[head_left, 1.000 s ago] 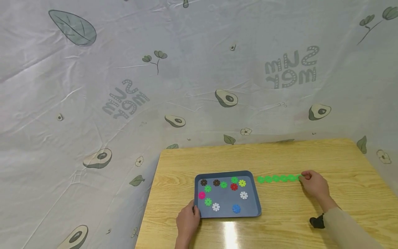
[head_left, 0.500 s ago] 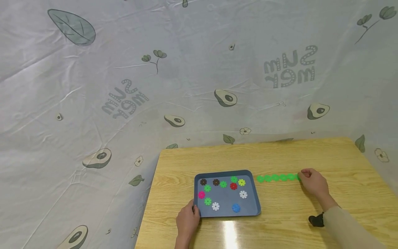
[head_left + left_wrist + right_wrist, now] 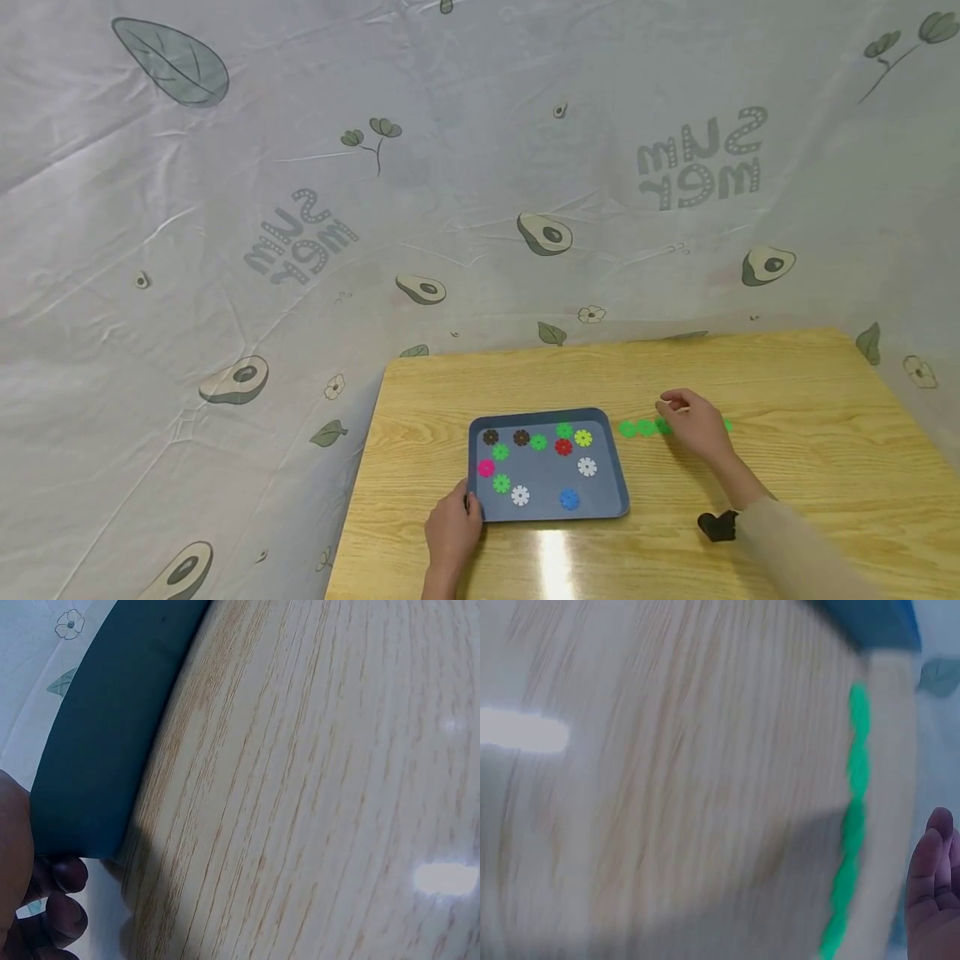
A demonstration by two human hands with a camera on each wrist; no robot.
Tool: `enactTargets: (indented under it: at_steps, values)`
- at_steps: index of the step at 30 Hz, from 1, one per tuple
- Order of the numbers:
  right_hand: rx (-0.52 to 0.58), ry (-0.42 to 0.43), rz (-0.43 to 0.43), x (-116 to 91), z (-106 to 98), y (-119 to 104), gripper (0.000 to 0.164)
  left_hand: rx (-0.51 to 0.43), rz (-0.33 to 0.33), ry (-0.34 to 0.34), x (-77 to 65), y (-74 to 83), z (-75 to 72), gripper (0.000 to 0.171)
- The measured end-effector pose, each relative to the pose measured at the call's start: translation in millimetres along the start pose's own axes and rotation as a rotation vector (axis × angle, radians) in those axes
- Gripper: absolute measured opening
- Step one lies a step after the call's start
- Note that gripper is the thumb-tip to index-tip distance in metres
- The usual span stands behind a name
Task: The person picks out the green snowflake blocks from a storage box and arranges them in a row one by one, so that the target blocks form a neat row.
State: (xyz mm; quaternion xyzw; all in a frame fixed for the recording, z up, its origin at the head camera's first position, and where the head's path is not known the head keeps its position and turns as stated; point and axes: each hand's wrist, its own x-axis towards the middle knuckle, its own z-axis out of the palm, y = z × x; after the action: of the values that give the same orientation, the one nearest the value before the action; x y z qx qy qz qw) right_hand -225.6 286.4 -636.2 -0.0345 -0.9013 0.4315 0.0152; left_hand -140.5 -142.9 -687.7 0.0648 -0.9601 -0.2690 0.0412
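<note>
My left hand [image 3: 452,529] grips the front left corner of a grey-blue tray [image 3: 543,475]. In the left wrist view, curled fingers [image 3: 66,911] show at the end of the tray's wall [image 3: 112,735]. Flat notched plastic discs lie spread in the tray: green, brown, white, red, pink, yellow and blue [image 3: 569,499]. A row of green notched discs [image 3: 647,427] runs rightward from the tray on the table. Above this row is my right hand [image 3: 697,425], fingers loosely bent, nothing seen in them. It covers the row's middle; in the right wrist view the green row [image 3: 855,772] shows blurred.
The wooden table [image 3: 825,400] backs onto a pale printed cloth [image 3: 480,183] with avocados and leaves. A black object [image 3: 717,527] sits at my right wrist, beside the beige sleeve [image 3: 787,542]. Light glares off the table's front.
My right hand has let go of the green disc at the row's right end and moved left over the row. My left hand has stayed on the tray.
</note>
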Motion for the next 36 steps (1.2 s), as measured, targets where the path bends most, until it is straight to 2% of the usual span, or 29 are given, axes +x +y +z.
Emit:
enactTargets:
  at_steps: [8, 16, 21, 28, 36]
  values:
    - [0.073, -0.018, -0.073, 9, 36, -54, 0.034, 0.011, 0.008, 0.016, 0.4, -0.3, 0.5, 0.025]
    - [0.108, -0.055, -0.108, 11, 75, -88, 0.026, 0.004, 0.005, 0.019, -0.5, 0.4, -0.4, 0.023]
    - [0.098, -0.129, -0.147, 10, 98, -96, 0.026, -0.007, 0.010, 0.023, -1.3, 1.4, -1.6, 0.024]
    - [0.034, -0.201, -0.135, 10, 124, -100, 0.027, -0.005, 0.010, 0.021, 0.2, -0.3, -1.2, 0.023]
    - [-0.115, -0.230, -0.189, 6, 148, -99, 0.026, -0.004, -0.002, -0.006, 0.7, -1.8, -0.8, 0.026]
